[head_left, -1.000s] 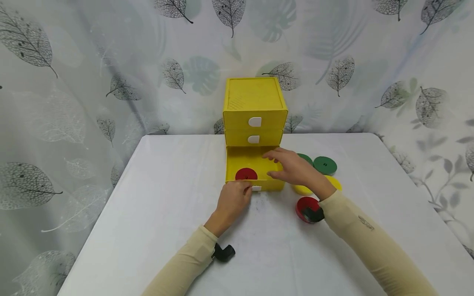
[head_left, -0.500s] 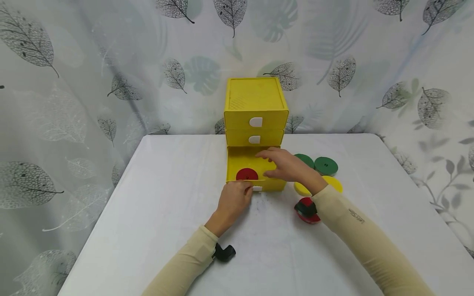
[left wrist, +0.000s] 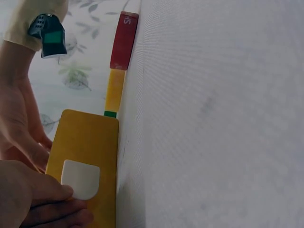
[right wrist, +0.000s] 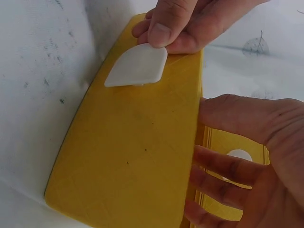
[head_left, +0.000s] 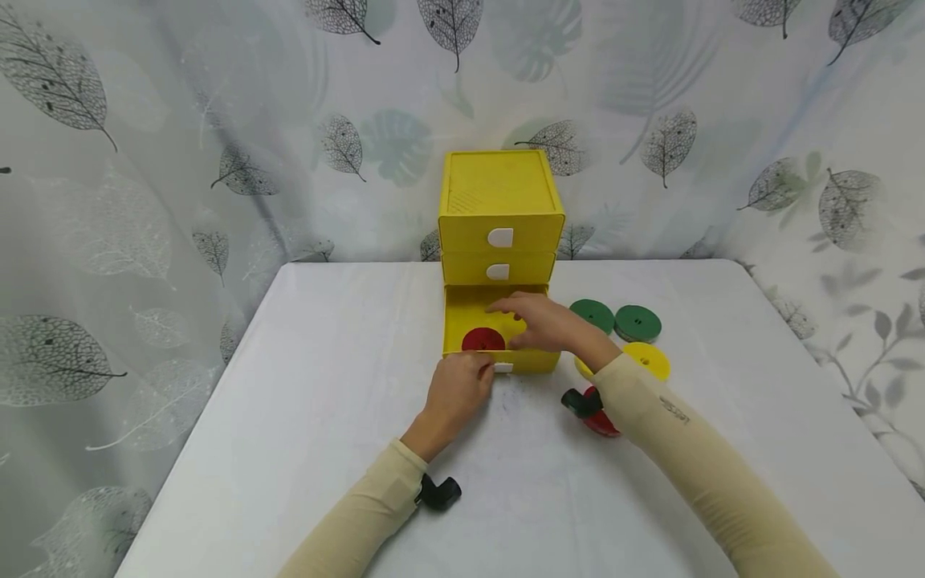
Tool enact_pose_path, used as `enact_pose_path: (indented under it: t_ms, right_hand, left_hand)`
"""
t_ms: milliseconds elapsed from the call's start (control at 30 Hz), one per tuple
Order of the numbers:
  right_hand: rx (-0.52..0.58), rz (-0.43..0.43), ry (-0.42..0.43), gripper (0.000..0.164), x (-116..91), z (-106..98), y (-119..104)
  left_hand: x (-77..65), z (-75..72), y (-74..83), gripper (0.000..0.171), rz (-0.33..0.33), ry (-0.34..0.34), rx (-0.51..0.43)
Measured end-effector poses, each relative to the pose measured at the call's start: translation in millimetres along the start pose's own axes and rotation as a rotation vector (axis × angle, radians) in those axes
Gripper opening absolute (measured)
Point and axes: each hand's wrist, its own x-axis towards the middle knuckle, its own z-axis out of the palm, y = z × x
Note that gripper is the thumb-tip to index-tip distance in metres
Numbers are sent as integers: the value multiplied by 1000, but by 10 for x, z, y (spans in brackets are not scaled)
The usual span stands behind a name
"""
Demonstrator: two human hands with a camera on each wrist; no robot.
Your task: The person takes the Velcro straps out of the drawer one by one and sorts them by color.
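Observation:
A yellow cabinet [head_left: 502,185] has its bottom drawer [head_left: 535,361] pulled out. My left hand [head_left: 455,393] pinches the white handle [left wrist: 81,179] on the drawer's front, thumb against the handle's edge in both wrist views. Inside the drawer, at its front left, lies a red disc [head_left: 482,339]. My right hand [head_left: 552,325] reaches over the drawer's right side with fingers and thumb apart and nothing between them. In the right wrist view, the right fingers [right wrist: 223,161] extend over the drawer's edge; their tips are hidden behind the drawer front.
Right of the drawer lie green discs [head_left: 637,323], yellow discs [head_left: 650,361] and red discs [head_left: 600,421], the red ones partly hidden by the right sleeve and wrist camera [head_left: 581,403]. Two upper drawers [head_left: 470,233] are closed. A leaf-patterned curtain [head_left: 390,72] hangs behind the white table [head_left: 325,361].
My right hand has moved left and slightly down over the drawer, towards the red disc. The left hand keeps its hold on the handle, and the drawer stays pulled out.

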Motion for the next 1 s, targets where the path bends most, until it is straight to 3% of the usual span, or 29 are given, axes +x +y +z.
enact_pose_path:
  t_ms: [400, 1000]
  right_hand:
    - [5, -6, -40, 64, 133, 68, 51]
    - [7, -83, -76, 56, 353, 220, 174]
  left_hand:
    - [7, -13, 5, 5, 3, 6, -2]
    - [6, -6, -14, 7, 6, 3, 20]
